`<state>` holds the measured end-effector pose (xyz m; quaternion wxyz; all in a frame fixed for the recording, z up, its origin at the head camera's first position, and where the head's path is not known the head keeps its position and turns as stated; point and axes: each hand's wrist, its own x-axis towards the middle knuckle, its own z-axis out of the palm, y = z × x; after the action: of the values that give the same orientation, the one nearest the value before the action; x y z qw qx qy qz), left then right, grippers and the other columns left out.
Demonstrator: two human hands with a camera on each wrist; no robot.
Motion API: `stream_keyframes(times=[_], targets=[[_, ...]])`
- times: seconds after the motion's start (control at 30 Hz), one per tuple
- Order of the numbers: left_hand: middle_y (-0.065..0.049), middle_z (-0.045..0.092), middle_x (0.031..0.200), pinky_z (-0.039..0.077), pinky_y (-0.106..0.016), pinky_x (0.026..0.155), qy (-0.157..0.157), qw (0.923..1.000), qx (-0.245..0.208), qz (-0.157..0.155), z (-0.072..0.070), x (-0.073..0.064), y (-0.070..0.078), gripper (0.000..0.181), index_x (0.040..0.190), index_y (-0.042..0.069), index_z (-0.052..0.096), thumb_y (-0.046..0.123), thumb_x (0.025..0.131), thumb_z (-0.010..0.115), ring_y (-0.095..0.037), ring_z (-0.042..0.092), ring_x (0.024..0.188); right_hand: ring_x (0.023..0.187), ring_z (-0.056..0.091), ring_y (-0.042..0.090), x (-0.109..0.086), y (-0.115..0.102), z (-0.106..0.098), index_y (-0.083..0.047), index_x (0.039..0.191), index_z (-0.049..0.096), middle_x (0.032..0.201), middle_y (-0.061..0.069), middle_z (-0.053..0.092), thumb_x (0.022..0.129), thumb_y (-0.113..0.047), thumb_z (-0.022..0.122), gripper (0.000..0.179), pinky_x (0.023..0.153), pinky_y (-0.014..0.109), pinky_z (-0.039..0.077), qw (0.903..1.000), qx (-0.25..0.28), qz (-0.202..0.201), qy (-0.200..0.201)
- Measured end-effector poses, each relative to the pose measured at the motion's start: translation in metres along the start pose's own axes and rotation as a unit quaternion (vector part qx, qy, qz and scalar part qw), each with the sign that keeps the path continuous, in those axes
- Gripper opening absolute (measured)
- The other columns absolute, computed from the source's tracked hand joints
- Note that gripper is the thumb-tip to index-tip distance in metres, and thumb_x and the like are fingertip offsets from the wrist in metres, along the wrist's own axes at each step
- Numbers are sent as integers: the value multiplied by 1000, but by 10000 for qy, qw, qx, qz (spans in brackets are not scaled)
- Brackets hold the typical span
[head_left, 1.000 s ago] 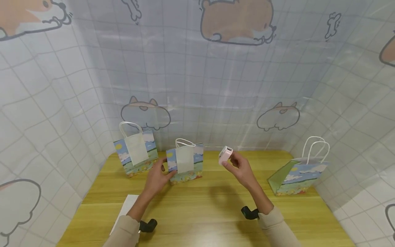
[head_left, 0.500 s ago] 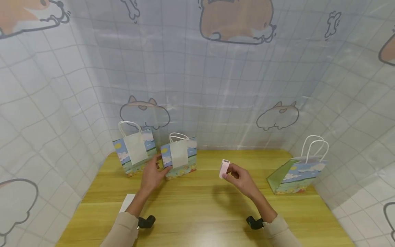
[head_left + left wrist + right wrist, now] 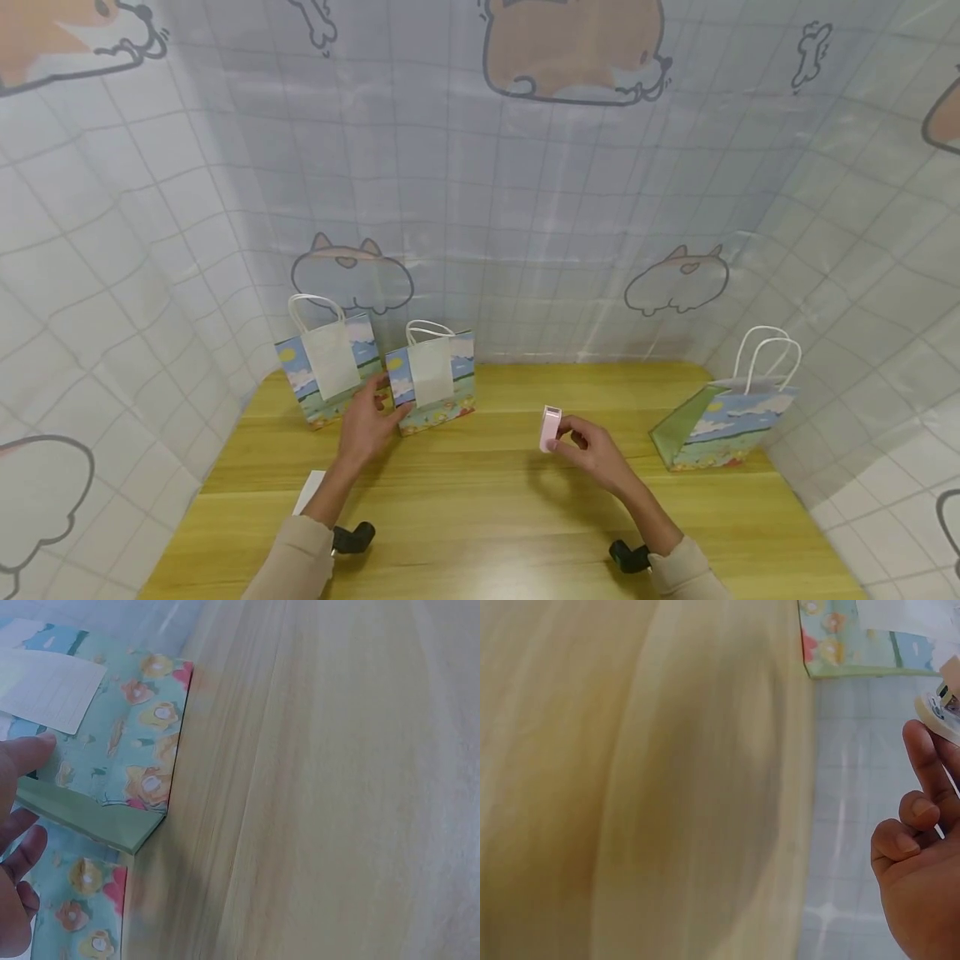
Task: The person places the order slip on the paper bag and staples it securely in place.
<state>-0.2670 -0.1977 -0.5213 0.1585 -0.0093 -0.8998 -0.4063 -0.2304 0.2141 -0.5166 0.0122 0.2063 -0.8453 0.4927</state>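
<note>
My left hand (image 3: 366, 425) grips the left side edge of the middle paper gift bag (image 3: 459, 387), thumb on its front and index finger reaching behind. This bag stands upright, printed with sky and flowers, a white panel on its front and white cord handles above. In the left wrist view its green side panel (image 3: 90, 817) shows between thumb and fingers. Between thumb and fingertips, my right hand (image 3: 596, 454) pinches a small pale pink and white object (image 3: 549, 431) above the table. A dark slot shows in its top end; I cannot tell its kind.
A matching gift bag (image 3: 365, 350) stands at the left, close beside the middle one. Another gift bag (image 3: 738, 429) stands turned at the right. White paper (image 3: 309, 490) lies on the wooden table (image 3: 480, 517) under the left forearm. A patterned curtain (image 3: 517, 208) hangs behind.
The middle bag has moved left and slightly back with my left hand, closer to the left bag. My right hand has lowered toward me, and the pink object has turned more upright.
</note>
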Motion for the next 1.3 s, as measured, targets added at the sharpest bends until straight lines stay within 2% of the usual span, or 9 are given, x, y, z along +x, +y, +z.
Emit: stream_keyframes(times=[0.23, 0.47, 0.7, 0.87, 1.07, 1.3], targets=[[-10, 58, 141, 51, -49, 83, 35, 10000, 46, 34, -2, -2, -4, 74, 149, 14, 45, 42, 89, 78, -33, 63, 108, 70, 45, 12, -7, 8, -3, -18, 106, 70, 91, -2, 65, 92, -33, 74, 21, 61, 23, 35, 9997, -227, 70, -5], [-12, 61, 136, 47, -45, 79, 137, 9997, 59, 176, -2, -6, -10, 71, 147, 13, 47, 37, 88, 79, -34, 63, 103, 82, 54, 12, -18, 17, -7, -15, 112, 71, 99, -3, 68, 93, -38, 73, 30, 70, 24, 44, 9970, -466, 405, -468], [-17, 64, 130, 45, -41, 74, 205, 9996, 16, 189, -4, -10, -12, 71, 147, 11, 48, 32, 87, 81, -33, 60, 92, 96, 65, 17, -31, 26, -12, -5, 119, 67, 103, 2, 69, 95, -38, 70, 42, 81, 26, 52, 9927, -351, 769, -866], [-17, 65, 129, 44, -40, 73, 185, 9996, -40, 199, -5, -12, -12, 70, 146, 11, 49, 31, 87, 81, -33, 59, 91, 100, 66, 20, -35, 33, -12, -2, 120, 67, 106, 5, 70, 94, -37, 71, 44, 80, 26, 52, 9906, -353, 944, -923], [-18, 64, 128, 44, -39, 72, 162, 9996, 63, 205, -4, -12, -13, 71, 146, 10, 48, 31, 87, 81, -33, 60, 92, 93, 66, 16, -37, 31, -15, -3, 115, 69, 100, 2, 70, 94, -38, 71, 41, 74, 27, 52, 9876, -343, 1228, -911], [-17, 64, 129, 45, -41, 74, 141, 9998, 63, 142, -4, -13, -11, 71, 147, 11, 47, 30, 88, 81, -33, 60, 94, 94, 66, 17, -37, 29, -18, -10, 109, 72, 98, -2, 71, 94, -46, 68, 38, 77, 34, 52, 9832, -749, 1439, -837]])
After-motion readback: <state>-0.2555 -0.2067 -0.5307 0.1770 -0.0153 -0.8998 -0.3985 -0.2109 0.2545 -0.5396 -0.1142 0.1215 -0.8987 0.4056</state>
